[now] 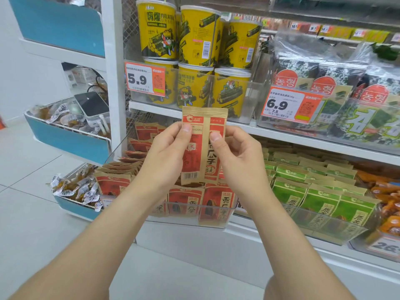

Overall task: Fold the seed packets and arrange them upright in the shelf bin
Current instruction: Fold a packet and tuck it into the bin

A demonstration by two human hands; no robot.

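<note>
Your left hand (166, 152) and right hand (236, 154) both pinch the seed packet (204, 146), upright above the near clear bin (194, 215). Press the side folds flat and even before lowering it.

Seed packet (204, 135): far face and lower side edges are hidden by left hand (166, 156) and right hand (236, 156); fingertips behind it are not seen. Both forearms are cut off by the bottom edge. Red packets (186, 201) in the clear bin (184, 221) are partly covered by the wrists. Price tag (384, 245) is clipped at the right edge; only "26" is readable. Top shelf (324, 9) is blurred; fine print on its small tags (313, 28) cannot be read.
</note>
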